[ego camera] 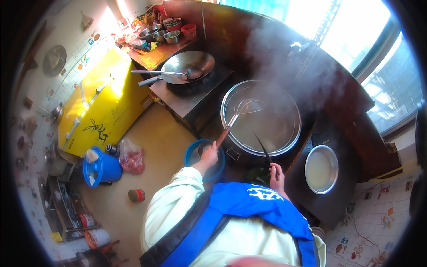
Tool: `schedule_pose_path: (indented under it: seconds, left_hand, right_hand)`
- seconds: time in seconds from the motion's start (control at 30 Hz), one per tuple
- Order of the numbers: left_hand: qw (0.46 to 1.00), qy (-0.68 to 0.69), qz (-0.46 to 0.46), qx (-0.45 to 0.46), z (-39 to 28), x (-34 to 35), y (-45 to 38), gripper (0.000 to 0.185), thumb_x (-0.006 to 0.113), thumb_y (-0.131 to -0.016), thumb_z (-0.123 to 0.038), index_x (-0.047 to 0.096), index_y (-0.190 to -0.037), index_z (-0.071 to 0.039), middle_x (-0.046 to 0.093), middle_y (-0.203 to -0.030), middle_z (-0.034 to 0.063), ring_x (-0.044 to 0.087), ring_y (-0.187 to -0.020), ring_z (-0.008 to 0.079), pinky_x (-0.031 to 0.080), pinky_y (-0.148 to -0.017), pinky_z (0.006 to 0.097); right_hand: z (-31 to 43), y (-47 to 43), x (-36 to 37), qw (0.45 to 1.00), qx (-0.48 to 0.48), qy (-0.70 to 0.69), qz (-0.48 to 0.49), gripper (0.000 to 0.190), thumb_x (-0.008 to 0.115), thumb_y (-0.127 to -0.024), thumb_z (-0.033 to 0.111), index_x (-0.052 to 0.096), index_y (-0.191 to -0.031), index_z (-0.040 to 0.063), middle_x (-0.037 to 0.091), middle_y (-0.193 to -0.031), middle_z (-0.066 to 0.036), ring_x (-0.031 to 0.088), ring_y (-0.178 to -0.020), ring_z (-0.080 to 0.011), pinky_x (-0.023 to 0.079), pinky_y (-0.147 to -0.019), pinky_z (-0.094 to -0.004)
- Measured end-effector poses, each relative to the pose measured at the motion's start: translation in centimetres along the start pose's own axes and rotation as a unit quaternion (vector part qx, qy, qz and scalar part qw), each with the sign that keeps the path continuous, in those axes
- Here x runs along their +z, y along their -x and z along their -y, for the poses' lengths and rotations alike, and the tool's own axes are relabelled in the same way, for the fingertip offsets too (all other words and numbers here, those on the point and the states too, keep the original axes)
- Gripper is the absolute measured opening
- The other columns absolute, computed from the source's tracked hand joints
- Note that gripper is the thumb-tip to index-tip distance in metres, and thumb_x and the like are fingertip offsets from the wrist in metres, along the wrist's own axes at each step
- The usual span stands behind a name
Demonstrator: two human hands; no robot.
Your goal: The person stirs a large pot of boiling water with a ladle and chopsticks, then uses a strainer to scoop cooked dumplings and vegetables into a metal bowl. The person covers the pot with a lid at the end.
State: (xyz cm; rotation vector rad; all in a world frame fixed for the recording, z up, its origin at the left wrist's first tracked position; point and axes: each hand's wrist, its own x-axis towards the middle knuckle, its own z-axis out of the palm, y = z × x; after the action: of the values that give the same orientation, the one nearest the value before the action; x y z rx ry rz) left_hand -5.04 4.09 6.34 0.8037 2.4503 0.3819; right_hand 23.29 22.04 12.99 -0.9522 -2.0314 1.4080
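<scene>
In my left hand [210, 155] is the brown handle of a large wire strainer or whisk [230, 125], its wire end over the near left part of a big steaming metal pot [296, 133]. My right hand [277, 175] grips a thin dark rod-like tool [263, 148] that reaches over the pot's near rim. Cloudy liquid [267, 131] lies in the pot, partly veiled by steam. Below my left hand stands a blue basin [188, 155] with a round metal utensil in it. A metal bowl of pale liquid [318, 168] rests on the dark surface at right.
A wok [170, 61] with a ladle sits on the stove at upper left. Bowls and a red tub [189, 31] crowd the counter behind. A yellow chest freezer [110, 113], a blue bucket [111, 168], a bag of red meat [132, 160] and a can [136, 196] are at left.
</scene>
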Motion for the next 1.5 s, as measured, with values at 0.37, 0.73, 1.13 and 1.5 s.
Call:
schedule_pose_path:
  seconds: [0.37, 0.73, 1.13, 1.5]
  left_hand:
    - [1.000, -0.005, -0.004, -0.007, 0.15, 0.24, -0.17, 0.056, 0.041, -0.095, -0.024, 0.019, -0.145, -0.009, 0.052, -0.118, 0.0247, 0.058, -0.101, 0.0411, 0.046, -0.085, 0.0488]
    - [0.999, 0.002, -0.025, 0.020, 0.58, 0.67, -0.20, 0.058, 0.043, -0.093, -0.023, 0.020, -0.145, -0.009, 0.053, -0.115, 0.0258, 0.059, -0.097, 0.0421, 0.046, -0.082, 0.0502]
    - [1.000, -0.028, -0.008, 0.000, -0.22, -0.26, 0.18, 0.058, 0.044, -0.095, -0.021, 0.018, -0.146, -0.010, 0.052, -0.121, 0.0244, 0.058, -0.103, 0.0395, 0.046, -0.088, 0.0455]
    - [1.000, -0.023, -0.009, 0.010, 0.04, -0.08, 0.06, 0.059, 0.044, -0.094, -0.021, 0.018, -0.145, -0.008, 0.052, -0.119, 0.0247, 0.057, -0.102, 0.0403, 0.047, -0.085, 0.0482]
  right_hand:
    - [0.18, 0.05, 0.07, 1.000, 0.004, 0.007, 0.008, 0.016, 0.050, -0.096, 0.017, 0.058, -0.107, 0.008, 0.062, -0.095, -0.008, 0.059, -0.087, -0.0187, 0.046, -0.078, -0.0289]
    - [-0.21, 0.13, 0.04, 1.000, -0.021, -0.003, -0.003, 0.016, 0.051, -0.096, 0.016, 0.058, -0.107, 0.007, 0.062, -0.091, -0.008, 0.059, -0.084, -0.0177, 0.046, -0.075, -0.0276]
    - [0.31, -0.01, -0.11, 1.000, -0.020, 0.007, 0.002, 0.016, 0.051, -0.096, 0.016, 0.058, -0.107, 0.007, 0.061, -0.092, -0.009, 0.058, -0.084, -0.0185, 0.046, -0.074, -0.0280]
    - [0.29, -0.01, -0.15, 1.000, -0.023, -0.001, 0.011, 0.015, 0.051, -0.096, 0.015, 0.058, -0.107, 0.007, 0.061, -0.095, -0.009, 0.059, -0.085, -0.0185, 0.047, -0.074, -0.0279]
